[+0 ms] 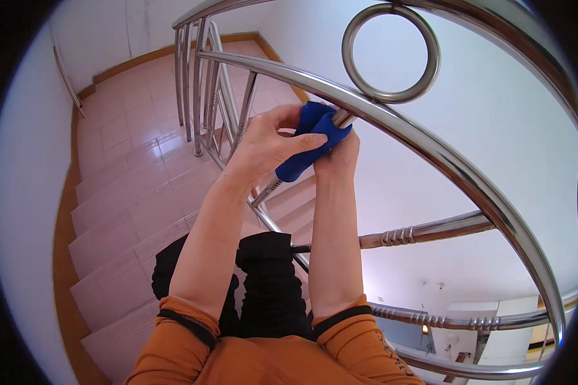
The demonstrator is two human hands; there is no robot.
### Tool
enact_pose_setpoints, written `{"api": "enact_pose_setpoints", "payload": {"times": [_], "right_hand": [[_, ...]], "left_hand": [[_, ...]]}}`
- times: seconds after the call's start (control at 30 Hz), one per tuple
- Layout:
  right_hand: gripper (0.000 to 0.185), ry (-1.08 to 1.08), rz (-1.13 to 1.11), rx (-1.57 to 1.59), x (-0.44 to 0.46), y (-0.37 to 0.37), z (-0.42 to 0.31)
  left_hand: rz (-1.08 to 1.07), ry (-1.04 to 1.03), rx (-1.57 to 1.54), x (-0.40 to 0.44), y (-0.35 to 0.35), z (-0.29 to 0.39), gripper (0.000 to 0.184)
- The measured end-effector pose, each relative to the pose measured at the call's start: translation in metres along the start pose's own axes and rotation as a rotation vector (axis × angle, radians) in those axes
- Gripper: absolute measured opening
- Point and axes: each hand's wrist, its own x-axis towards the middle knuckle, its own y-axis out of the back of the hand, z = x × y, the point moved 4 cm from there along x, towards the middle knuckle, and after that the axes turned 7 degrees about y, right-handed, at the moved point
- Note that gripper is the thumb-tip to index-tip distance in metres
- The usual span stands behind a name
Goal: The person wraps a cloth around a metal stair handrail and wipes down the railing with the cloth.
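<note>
A blue cloth (300, 162) is wrapped around an upright metal baluster (343, 118), just below the lower rail of the stair railing. My left hand (271, 138) grips the cloth from the left, its thumb pressed on the front. On the far right side of the same baluster, my right hand (341, 154) holds the cloth too; most of its fingers are hidden behind the cloth and post. Below the cloth, the ribbed part of the baluster shows.
The shiny lower rail (430, 144) curves across the right, with a metal ring (345, 48) above it. More balusters (424, 232) stand at right. Pink tiled stairs (131, 212) descend at left beside a white wall (26, 192). My knees (266, 276) are close below.
</note>
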Motion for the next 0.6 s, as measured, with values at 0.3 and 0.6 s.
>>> {"api": "enact_pose_setpoints", "payload": {"times": [0.3,0.6], "right_hand": [[0.038,0.248,0.010,-0.224,-0.056,-0.006,-0.018],[0.027,0.292,-0.119,-0.474,-0.061,-0.009,-0.021]], "left_hand": [[-0.003,-0.256,0.166,-0.010,0.011,0.003,0.022],[-0.166,0.083,-0.377,0.024,0.015,-0.034,0.029]]}}
